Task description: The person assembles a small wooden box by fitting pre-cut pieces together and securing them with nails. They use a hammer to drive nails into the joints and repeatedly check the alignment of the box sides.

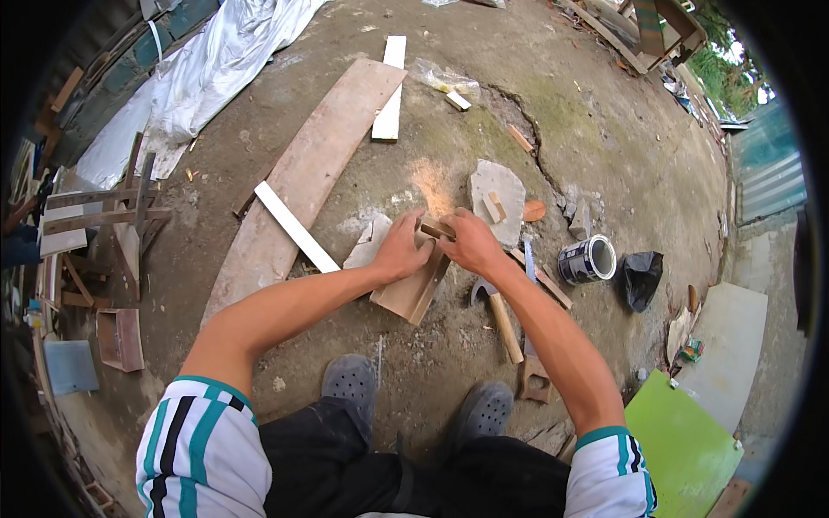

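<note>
A small wooden block [437, 228] is held between my two hands at the far end of a thicker wooden piece [406, 296] on the ground. My left hand [403, 249] is closed on the block's left side, fingers bent. From the right, my right hand [471, 243] grips the same block, its thumb near the wood. Part of the block is hidden under the fingers. Just beyond lies a patch of sawdust [430, 183]. Beside my right forearm rests a hammer [504, 328] with a wooden handle.
A long plank [302, 173] and white strips [296, 226] lie at left. A flat stone slab [495, 192] carries a small wood offcut. At right stand a paint can [587, 261] and a black plastic bag [641, 281]. A green board [682, 449] lies near right.
</note>
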{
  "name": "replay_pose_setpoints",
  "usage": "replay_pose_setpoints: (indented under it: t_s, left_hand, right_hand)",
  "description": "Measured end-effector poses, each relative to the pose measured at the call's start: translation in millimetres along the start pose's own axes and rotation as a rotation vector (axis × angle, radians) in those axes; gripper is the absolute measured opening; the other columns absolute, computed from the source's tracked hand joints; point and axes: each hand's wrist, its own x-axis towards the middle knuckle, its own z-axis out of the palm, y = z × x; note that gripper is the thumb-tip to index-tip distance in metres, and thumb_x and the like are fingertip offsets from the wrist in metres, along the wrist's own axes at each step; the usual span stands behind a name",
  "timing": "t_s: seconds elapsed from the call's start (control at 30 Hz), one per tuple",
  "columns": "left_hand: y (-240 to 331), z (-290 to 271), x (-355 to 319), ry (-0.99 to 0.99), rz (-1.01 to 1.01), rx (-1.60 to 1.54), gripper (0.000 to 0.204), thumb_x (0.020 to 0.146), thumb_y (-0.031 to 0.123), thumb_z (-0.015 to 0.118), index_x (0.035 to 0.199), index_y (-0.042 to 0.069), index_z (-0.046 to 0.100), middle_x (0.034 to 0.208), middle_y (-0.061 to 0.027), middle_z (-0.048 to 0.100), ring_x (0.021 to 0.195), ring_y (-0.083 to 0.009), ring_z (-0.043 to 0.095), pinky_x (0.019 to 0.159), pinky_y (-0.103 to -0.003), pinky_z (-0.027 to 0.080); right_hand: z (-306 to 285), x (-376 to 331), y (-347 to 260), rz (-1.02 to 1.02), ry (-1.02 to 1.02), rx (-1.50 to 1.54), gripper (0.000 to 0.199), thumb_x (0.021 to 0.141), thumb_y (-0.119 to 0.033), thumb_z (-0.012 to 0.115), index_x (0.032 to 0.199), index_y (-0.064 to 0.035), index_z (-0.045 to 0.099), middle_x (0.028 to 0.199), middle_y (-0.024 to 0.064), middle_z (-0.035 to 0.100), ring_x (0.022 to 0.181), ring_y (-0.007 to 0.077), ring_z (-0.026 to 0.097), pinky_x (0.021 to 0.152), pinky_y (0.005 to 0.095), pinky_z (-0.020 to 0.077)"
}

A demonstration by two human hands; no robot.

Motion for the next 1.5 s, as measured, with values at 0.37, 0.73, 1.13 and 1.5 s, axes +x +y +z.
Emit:
replay_pose_setpoints:
  t_s: [0.37, 0.73, 1.13, 1.5]
  left_hand:
    - [3.1, 1.3, 0.2, 0.015, -0.004, 0.014, 0.068, 0.085, 0.021, 0.07, 0.144, 0.0, 0.042, 0.136, -0.0232, 0.051, 0.129, -0.038, 0.051, 0.109, -0.043, 0.043]
    - [3.6, -0.7, -0.8, 0.012, -0.045, 0.017, 0.066, 0.086, 0.022, 0.07, 0.144, 0.001, 0.045, 0.14, -0.0221, 0.051, 0.132, -0.0366, 0.051, 0.112, -0.042, 0.041]
    - [6.2, -2.9, -1.3, 0.02, -0.014, 0.023, 0.061, 0.085, 0.022, 0.068, 0.14, 0.003, 0.049, 0.136, -0.0209, 0.053, 0.13, -0.0362, 0.051, 0.111, -0.042, 0.041]
    - [14.8, -4.7, 9.8, -0.021, -0.054, -0.093, 0.04, 0.103, 0.035, 0.053, 0.121, 0.001, 0.062, 0.125, -0.0207, 0.06, 0.123, -0.0362, 0.054, 0.106, -0.043, 0.042]
  right_hand:
    - [2.1, -6.3, -1.1, 0.002, 0.088, 0.092, 0.025, 0.087, -0.019, 0.066, 0.102, 0.0005, 0.069, 0.104, 0.0225, 0.064, 0.1, 0.0439, 0.063, 0.089, 0.0503, 0.0513]
    - [1.7, -5.4, -5.2, 0.028, 0.057, 0.068, 0.025, 0.087, -0.019, 0.066, 0.101, 0.0015, 0.069, 0.103, 0.0238, 0.064, 0.101, 0.0439, 0.063, 0.09, 0.0499, 0.0509]
    - [3.8, -3.8, 1.5, -0.017, 0.06, 0.093, 0.029, 0.089, -0.02, 0.067, 0.111, -0.0008, 0.07, 0.105, 0.0217, 0.065, 0.1, 0.0423, 0.064, 0.089, 0.0483, 0.0521]
    - [-2.2, 0.9, 10.4, 0.067, -0.009, 0.244, 0.034, 0.091, -0.029, 0.072, 0.112, -0.0022, 0.074, 0.097, 0.0224, 0.072, 0.092, 0.0396, 0.069, 0.082, 0.0448, 0.0525]
